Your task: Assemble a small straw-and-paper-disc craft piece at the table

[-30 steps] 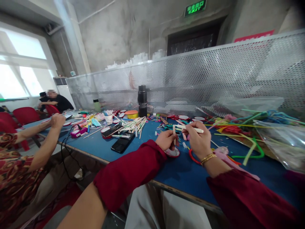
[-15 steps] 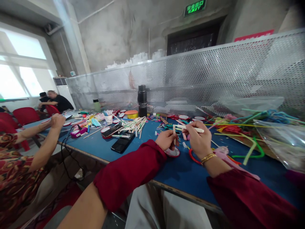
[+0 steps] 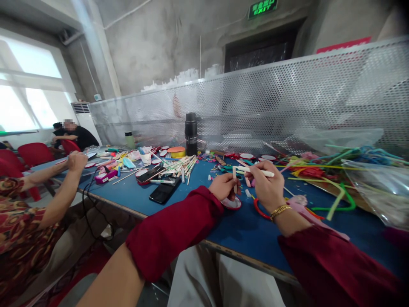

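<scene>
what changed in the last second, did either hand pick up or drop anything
Nothing was picked up or let go. The right hand holds the white stick level as before, and the left hand grips the short white stick upright. Both hands stayed above the small round disc on the blue table; only the view shifted slightly. The black phone lies where it was.

Walls: bare grey concrete [image 3: 153, 47].
Window: bright daylight, left [image 3: 28, 85].
Partition: perforated metal screen [image 3: 287, 98].
Seating: red chairs [image 3: 33, 153].
Table: blue top [image 3: 243, 232].
</scene>
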A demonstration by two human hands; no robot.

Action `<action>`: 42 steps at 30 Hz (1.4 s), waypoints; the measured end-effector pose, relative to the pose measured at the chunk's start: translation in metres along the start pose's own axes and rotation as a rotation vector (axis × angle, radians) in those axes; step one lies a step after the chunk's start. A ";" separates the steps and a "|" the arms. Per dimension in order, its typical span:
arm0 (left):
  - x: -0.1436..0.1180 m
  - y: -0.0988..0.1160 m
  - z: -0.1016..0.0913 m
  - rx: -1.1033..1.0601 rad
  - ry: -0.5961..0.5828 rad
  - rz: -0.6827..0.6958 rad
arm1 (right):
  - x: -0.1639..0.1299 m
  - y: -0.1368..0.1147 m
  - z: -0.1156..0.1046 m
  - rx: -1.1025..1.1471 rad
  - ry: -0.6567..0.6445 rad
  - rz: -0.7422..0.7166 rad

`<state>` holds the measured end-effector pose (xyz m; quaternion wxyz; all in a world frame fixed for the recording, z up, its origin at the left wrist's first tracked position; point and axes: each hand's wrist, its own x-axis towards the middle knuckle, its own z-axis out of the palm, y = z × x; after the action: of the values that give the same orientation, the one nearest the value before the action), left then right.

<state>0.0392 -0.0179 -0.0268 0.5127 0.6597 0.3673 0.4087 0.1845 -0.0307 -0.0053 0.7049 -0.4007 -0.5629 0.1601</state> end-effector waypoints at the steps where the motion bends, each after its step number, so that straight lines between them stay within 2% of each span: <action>1: 0.000 -0.001 0.000 -0.003 0.001 0.000 | 0.000 0.000 0.000 -0.002 0.000 0.001; 42: 0.000 -0.001 0.000 -0.004 -0.003 0.019 | 0.000 0.004 0.000 0.000 -0.014 -0.025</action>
<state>0.0390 -0.0174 -0.0278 0.5107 0.6626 0.3594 0.4134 0.1851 -0.0279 -0.0078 0.7028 -0.3927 -0.5728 0.1542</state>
